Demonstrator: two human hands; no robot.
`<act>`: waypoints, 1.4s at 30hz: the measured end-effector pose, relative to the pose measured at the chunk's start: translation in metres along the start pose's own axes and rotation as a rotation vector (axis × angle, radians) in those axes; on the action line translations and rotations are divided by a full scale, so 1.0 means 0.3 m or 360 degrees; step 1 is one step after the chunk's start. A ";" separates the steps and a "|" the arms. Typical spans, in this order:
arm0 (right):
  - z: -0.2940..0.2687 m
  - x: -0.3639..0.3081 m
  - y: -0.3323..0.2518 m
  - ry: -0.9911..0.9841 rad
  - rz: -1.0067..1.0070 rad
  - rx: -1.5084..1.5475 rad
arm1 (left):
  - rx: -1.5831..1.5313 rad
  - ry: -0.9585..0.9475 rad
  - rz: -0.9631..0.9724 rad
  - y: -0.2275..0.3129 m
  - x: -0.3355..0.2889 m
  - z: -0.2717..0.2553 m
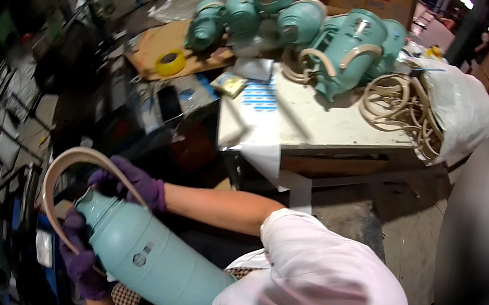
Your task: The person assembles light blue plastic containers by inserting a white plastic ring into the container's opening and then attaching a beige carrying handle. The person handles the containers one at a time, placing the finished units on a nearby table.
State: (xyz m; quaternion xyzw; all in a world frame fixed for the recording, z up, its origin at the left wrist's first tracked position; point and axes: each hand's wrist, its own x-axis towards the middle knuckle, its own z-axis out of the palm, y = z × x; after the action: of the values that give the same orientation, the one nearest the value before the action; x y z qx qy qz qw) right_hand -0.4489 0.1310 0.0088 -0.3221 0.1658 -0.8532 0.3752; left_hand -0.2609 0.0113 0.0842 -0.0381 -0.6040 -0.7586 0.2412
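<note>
Gripping one beige handle (51, 185) near its lower end with the purple-gloved left hand (84, 268), fingers bent around it, forearm rising from the lower edge; holding the purple-gloved right hand (145, 187) by the handle's other end, forearm nearly level, its grip partly hidden, so cannot tell how closed. Between both hands, the neck of one teal flask body (174, 263), tilted, base toward a white shirt (330, 257). Farther out, on the table (325, 134): at least six more teal flask bodies (361, 33), one tangle of beige handles (425, 126), uncountable, beside one white bag (466, 102). Leftward, one yellow tape roll (169, 71) on cardboard (145, 52).
</note>
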 end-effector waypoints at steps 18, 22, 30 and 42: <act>-0.245 -0.527 -0.901 0.1000 -0.1056 -0.1264 | 0.2111 -0.1108 0.0877 0.088 -0.343 -0.005; -0.352 -0.799 -1.306 0.1475 -0.1593 -0.0562 | 0.2146 -0.0629 0.0592 0.108 -0.383 -0.165; -0.519 -0.694 -1.904 0.1922 -0.1191 -0.3505 | 0.2420 -0.0791 0.0807 0.099 -0.284 -0.181; -1.007 -0.934 -1.363 0.1157 -0.0996 -0.4067 | 0.4019 0.0404 0.0837 0.448 -0.028 -0.783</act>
State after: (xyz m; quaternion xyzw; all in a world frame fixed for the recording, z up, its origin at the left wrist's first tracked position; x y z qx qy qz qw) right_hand -0.7277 0.6241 -0.1186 -0.2246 0.8414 -0.1909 -0.4530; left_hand -0.1433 -0.2263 0.1390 0.1694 -0.8451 0.4040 0.3064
